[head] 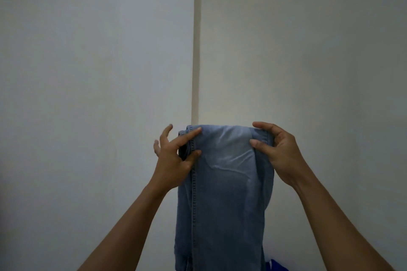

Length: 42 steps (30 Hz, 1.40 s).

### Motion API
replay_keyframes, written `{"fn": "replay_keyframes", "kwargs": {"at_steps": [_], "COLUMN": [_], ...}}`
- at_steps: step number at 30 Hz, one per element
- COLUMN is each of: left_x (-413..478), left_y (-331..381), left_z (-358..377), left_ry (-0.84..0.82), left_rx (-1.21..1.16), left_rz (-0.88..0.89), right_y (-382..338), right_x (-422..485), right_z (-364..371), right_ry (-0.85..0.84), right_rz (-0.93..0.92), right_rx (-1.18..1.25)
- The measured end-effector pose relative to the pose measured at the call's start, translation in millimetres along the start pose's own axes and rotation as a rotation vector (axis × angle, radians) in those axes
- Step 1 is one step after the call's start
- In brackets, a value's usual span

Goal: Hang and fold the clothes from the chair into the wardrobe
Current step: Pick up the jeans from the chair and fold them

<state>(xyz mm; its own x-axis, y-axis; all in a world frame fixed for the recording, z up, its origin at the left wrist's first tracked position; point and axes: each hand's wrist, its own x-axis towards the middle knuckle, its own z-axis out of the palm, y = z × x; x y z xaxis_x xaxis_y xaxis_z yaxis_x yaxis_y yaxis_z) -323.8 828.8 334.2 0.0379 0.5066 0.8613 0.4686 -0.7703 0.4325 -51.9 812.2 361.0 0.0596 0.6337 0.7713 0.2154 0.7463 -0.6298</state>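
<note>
**Jeans held up on a light left-side grip**

The likeliest slip is on the left. The left hand (174,158) only pinches the seam edge of the jeans (224,193) between forefinger and thumb, its other fingers splayed free. The hanging weight could drag that side down and spoil the fold. The right hand (278,154) grips more surely, with the thumb in front and the fingers curled over the top corner. The jeans hang doubled over between both hands, in the air before a pale wall (88,72), and nothing visible carries them.

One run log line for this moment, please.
jeans: folded, held up | left hand: pinches top left edge | right hand: grips top right edge
</note>
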Motion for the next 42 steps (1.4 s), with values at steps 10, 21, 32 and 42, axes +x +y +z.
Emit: {"fn": "replay_keyframes", "kwargs": {"at_steps": [10, 21, 32, 42], "left_x": [81, 112, 113, 122], "left_y": [48, 101, 97, 91], "left_z": [3, 1, -10, -26], "left_ry": [0.045, 0.161, 0.214, -0.174], "left_rx": [-0.234, -0.211, -0.229, -0.119], "left_rz": [0.102, 0.274, 0.199, 0.175], "right_y": [-34, 18, 17, 29], "right_x": [49, -98, -90, -89], "right_z": [-9, 17, 24, 26], "right_ry": [0.37, 0.009, -0.18, 0.0], "right_rz": [-0.192, 0.061, 0.225, 0.125], "right_rx": [-0.37, 0.055, 0.236, 0.343]}}
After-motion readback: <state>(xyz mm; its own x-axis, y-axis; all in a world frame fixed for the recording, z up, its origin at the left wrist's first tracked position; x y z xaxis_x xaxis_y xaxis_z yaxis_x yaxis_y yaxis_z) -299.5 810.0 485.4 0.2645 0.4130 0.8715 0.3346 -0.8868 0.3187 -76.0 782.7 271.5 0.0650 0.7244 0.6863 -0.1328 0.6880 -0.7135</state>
